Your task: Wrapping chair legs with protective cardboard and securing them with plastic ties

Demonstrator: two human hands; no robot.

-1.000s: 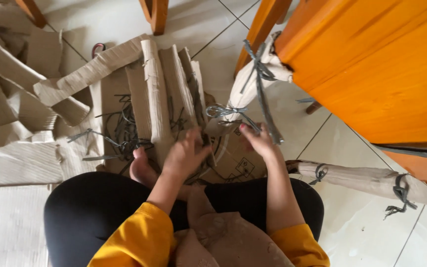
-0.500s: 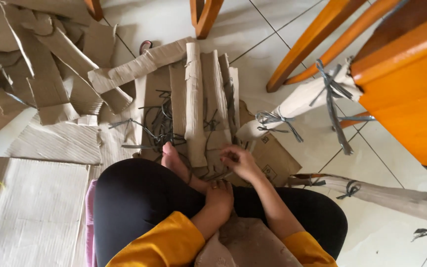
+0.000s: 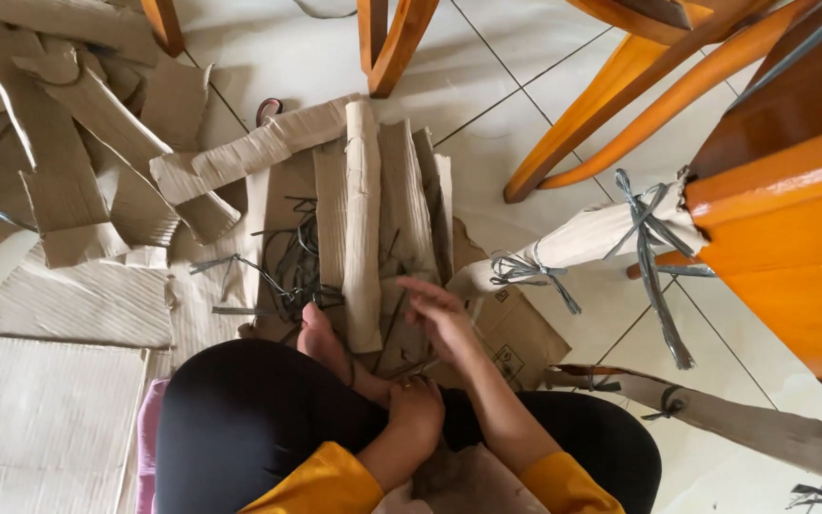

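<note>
I sit on the tiled floor in black trousers and yellow sleeves, my bare foot (image 3: 321,338) resting on a pile of cardboard. My right hand (image 3: 441,314) reaches out low over the folded cardboard strips (image 3: 365,219), fingers stretched and apart, holding nothing I can see. My left hand (image 3: 418,411) is drawn back against my ankle with its fingers curled under. What lies inside them is hidden. Loose grey plastic strings (image 3: 287,271) lie tangled on the flat cardboard just left of the strips.
Torn cardboard pieces (image 3: 59,162) cover the floor at left, with flat sheets (image 3: 45,419) at lower left. Orange wooden chair legs (image 3: 387,43) and furniture (image 3: 792,238) stand at the top and right, some parts wrapped in cardboard tied with grey string (image 3: 592,238). Another wrapped leg (image 3: 744,428) lies at lower right.
My left hand has pulled back from the cardboard strips to my ankle. My right hand stays out over the strips. The view has swung left.
</note>
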